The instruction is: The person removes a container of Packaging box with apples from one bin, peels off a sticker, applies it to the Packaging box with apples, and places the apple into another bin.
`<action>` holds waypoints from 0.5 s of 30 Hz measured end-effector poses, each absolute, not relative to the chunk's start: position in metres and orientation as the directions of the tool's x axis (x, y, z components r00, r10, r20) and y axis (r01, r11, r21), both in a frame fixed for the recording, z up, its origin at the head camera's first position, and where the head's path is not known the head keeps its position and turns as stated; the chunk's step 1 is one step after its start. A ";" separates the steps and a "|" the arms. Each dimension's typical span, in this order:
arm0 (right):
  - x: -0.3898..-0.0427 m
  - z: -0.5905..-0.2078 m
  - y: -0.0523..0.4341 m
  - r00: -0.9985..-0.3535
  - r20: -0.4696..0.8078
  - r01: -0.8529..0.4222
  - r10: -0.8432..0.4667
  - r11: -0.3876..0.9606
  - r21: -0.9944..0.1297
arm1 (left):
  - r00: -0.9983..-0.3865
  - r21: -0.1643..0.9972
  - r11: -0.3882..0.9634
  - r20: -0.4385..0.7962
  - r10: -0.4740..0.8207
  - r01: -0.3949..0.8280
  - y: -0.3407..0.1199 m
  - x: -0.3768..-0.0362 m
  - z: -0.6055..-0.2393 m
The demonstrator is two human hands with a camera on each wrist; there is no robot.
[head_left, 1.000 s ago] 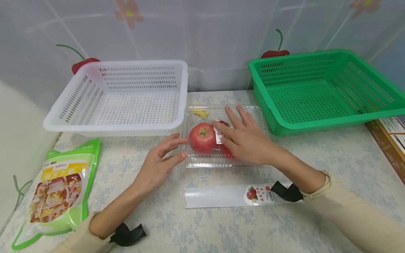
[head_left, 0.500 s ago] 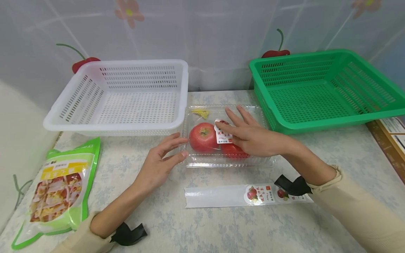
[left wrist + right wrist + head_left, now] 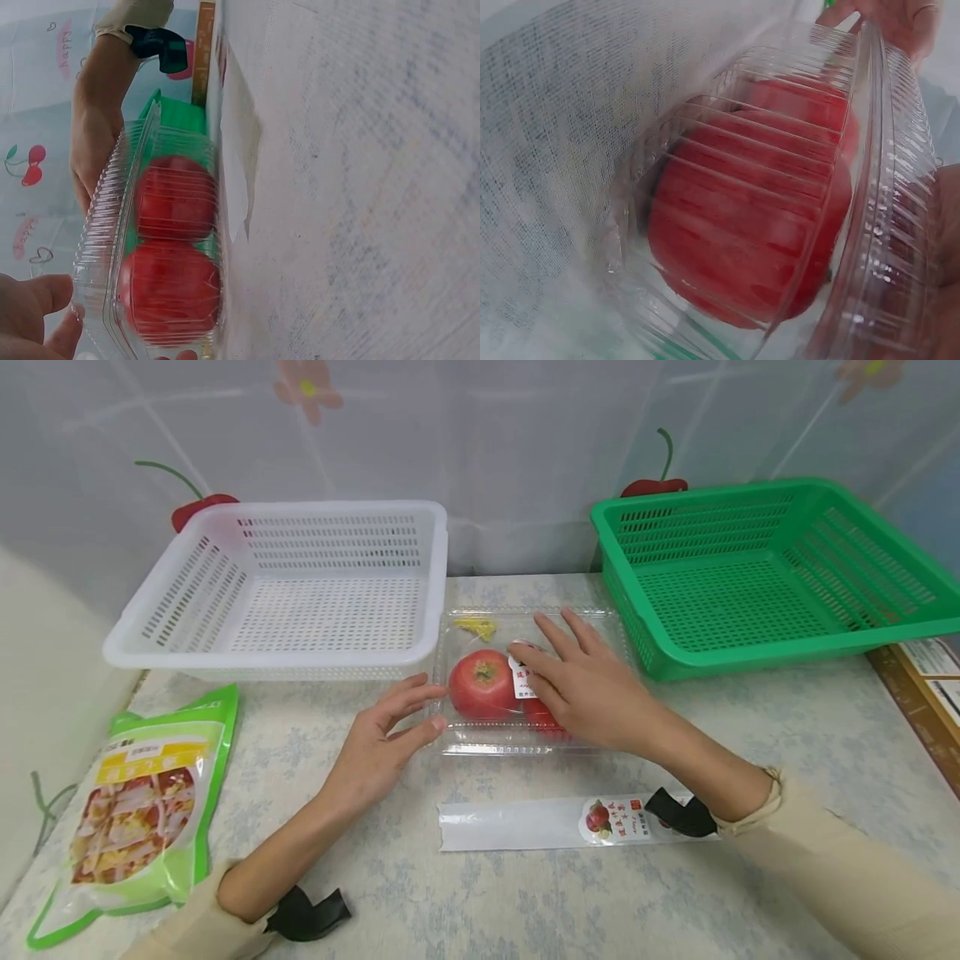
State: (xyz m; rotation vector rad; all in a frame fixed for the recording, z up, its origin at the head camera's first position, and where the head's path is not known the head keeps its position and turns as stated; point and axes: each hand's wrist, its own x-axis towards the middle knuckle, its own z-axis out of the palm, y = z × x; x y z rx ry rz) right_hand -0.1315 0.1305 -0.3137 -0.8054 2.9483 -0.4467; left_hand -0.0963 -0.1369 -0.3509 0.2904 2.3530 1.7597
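Observation:
In the head view a clear plastic clamshell box (image 3: pixel 495 748) lies on the table with its lid down. Through it show a red apple (image 3: pixel 482 683) and a second one (image 3: pixel 542 717), partly under my right hand. A white sticker (image 3: pixel 524 683) with an apple picture is on the lid. My right hand (image 3: pixel 600 697) lies across the lid, fingers spread, fingertips on the sticker's edge. Beside the box's left end my left hand (image 3: pixel 381 737) touches it with relaxed fingers and thumb. The left wrist view shows both apples (image 3: pixel 171 289) through the ribbed side.
A strip of stickers (image 3: pixel 517 824) lies in front of the box, its right end beneath my right sleeve. Behind left stands a white basket (image 3: pixel 273 657), behind right a green basket (image 3: pixel 757 653). A green food packet (image 3: pixel 150 810) lies at the left.
My right hand slid slightly right and back left over the sticker, still on the lid. My left hand stays at the box's left end.

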 end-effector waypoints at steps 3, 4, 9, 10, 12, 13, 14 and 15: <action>-0.131 -0.316 0.129 -0.881 0.024 -0.465 -0.472 0.858 -0.220 | -0.963 0.961 0.275 -0.034 0.268 0.042 -0.137 -0.097 -0.351; -0.131 -0.316 0.129 -0.886 0.017 -0.456 -0.463 0.866 -0.207 | -0.963 0.961 0.273 -0.035 0.267 0.041 -0.136 -0.097 -0.351; -0.132 -0.316 0.127 -0.898 -0.009 -0.433 -0.439 0.890 -0.143 | -0.966 0.960 0.281 -0.049 0.253 0.025 -0.136 -0.097 -0.351; -0.132 -0.316 0.127 -0.900 0.008 -0.433 -0.436 0.891 -0.135 | -0.968 0.958 0.285 -0.056 0.246 0.017 -0.136 -0.097 -0.351; -0.131 -0.317 0.127 -0.907 0.055 -0.421 -0.418 0.898 -0.130 | -0.970 0.957 0.290 -0.068 0.234 0.003 -0.135 -0.096 -0.349; -0.130 -0.317 0.127 -0.908 0.086 -0.418 -0.409 0.899 -0.133 | -0.971 0.956 0.293 -0.077 0.227 -0.007 -0.134 -0.096 -0.349; -0.129 -0.318 0.127 -0.909 0.119 -0.412 -0.398 0.901 -0.134 | -0.971 0.956 0.294 -0.084 0.223 -0.015 -0.134 -0.095 -0.348; -0.128 -0.318 0.128 -0.907 0.159 -0.412 -0.391 0.901 -0.136 | -0.972 0.955 0.295 -0.091 0.218 -0.023 -0.133 -0.095 -0.347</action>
